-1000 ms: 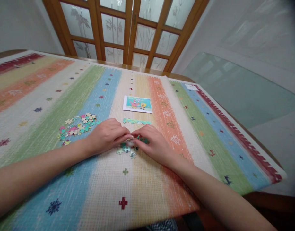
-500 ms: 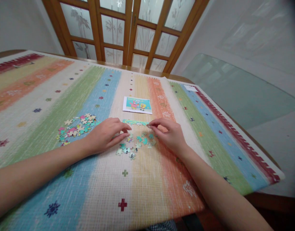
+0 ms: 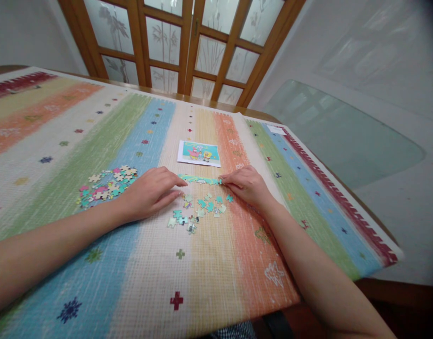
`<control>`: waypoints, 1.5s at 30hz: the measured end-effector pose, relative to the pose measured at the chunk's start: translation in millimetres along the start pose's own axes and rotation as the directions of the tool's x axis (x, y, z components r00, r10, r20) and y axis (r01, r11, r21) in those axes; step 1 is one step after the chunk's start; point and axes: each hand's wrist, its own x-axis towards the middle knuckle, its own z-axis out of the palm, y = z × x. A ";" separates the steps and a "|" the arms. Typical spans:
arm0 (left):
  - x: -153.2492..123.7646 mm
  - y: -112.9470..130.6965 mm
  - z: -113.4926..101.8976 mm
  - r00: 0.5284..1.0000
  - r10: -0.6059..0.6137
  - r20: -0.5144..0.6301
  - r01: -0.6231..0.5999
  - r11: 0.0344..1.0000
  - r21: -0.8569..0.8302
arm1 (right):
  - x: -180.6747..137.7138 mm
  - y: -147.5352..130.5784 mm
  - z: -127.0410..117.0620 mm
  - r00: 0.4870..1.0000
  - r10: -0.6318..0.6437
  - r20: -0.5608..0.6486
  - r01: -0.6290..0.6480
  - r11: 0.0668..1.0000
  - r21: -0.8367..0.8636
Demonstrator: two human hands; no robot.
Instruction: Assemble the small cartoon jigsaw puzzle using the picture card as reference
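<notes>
A joined strip of jigsaw pieces point(image 3: 201, 180) in teal and green lies across the cloth just below a picture card point(image 3: 199, 153) with a pink and a yellow cartoon figure. My right hand point(image 3: 248, 186) pinches a small teal puzzle piece point(image 3: 220, 181) at the strip's right end. At the other end, my left hand point(image 3: 154, 192) rests with thumb and index finger apart, its index tip close to the strip and nothing visible between them. Several loose puzzle pieces point(image 3: 209, 206), mostly teal and pale, are scattered on the cloth below the strip.
A bigger heap of mixed puzzle pieces point(image 3: 108, 187) lies to the left, partly behind my left forearm. The striped tablecloth point(image 3: 216, 273) covers the table. A white paper slip point(image 3: 276, 129) sits near the far right edge. Wood-framed glass doors point(image 3: 163, 42) stand beyond.
My right hand has brought its piece down against the strip's right end, its fingers now closer together. My left hand has drawn slightly left. The view has shifted a little.
</notes>
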 end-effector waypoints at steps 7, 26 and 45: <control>-1.6 -2.0 0.6 1.000 -0.005 0.026 0.004 1.000 0.003 | 1.3 -0.2 -2.1 1.000 -0.023 0.019 0.022 0.998 0.058; 1.8 -18.3 -33.2 0.949 -0.012 0.316 0.054 0.991 -0.123 | 0.1 0.6 -11.1 0.997 -0.064 0.031 0.062 0.997 0.047; -2.5 -19.4 -33.8 0.908 -0.018 0.418 0.062 0.994 -0.092 | -2.5 -12.2 -28.9 0.963 -0.043 0.266 0.034 0.999 0.042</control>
